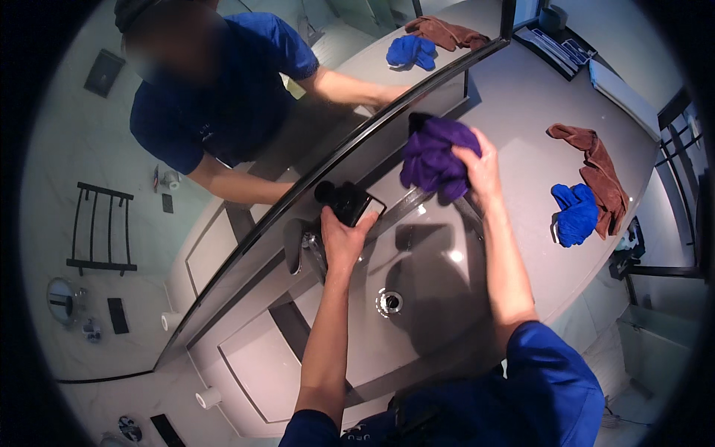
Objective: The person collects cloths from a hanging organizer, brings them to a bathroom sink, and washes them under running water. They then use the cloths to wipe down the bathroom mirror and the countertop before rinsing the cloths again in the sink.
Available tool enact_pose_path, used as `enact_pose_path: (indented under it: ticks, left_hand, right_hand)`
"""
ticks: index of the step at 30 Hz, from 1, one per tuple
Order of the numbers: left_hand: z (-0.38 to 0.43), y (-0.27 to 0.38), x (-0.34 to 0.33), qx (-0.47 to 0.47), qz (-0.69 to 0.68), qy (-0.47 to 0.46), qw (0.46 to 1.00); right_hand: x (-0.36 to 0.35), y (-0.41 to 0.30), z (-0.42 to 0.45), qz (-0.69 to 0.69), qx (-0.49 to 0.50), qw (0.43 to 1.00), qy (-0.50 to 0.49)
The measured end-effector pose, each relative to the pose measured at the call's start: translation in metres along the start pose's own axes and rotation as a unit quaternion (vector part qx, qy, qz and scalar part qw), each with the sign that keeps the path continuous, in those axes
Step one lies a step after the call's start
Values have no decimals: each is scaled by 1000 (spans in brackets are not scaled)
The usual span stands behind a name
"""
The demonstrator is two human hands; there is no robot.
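Observation:
My left hand (343, 237) grips a black toiletry bottle (349, 204) with a pale label, near the mirror's lower edge. Whether a second bottle is held with it, I cannot tell. Bunched in my right hand (485, 170) is a purple cloth (435, 156), over the far rim of the washbasin. Below both hands lies the grey basin (346, 335), with a round metal drain (389, 303) in its floor. A chrome faucet (301, 246) rises just left of my left hand.
A large mirror (268, 139) borders the counter (519, 112). Brown (603, 184) and blue (575, 215) cloths lie at right. A dark tray (550, 53) of packets and a white flat item (625, 100) sit behind. A paper roll (208, 397) is at lower left.

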State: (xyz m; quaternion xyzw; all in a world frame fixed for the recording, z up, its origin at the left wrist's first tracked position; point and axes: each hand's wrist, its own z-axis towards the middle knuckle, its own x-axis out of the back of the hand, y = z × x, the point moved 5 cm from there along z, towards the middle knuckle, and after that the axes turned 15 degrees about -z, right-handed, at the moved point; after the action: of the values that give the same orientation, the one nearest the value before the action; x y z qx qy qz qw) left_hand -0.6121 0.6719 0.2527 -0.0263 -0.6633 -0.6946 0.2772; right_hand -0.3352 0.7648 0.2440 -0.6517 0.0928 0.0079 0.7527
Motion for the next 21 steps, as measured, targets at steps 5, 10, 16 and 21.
enact_pose_path:
  ticks: [5,10,16,21]
  left_hand:
    - [25,5,-32,75,23,-19,997]
    - [29,-16,-39,35,22,21,999]
    - [-6,-5,-49,-44,63,82,994]
    - [-139,-1,-8,-106,62,-58,991]
  right_hand:
    - [3,3,28,-586,141,794,-78]
    - [-44,6,-23,-592,239,768,-60]
    - [-33,49,-87,-424,86,901,11]
    - [-32,123,-111,-182,-140,971,72]
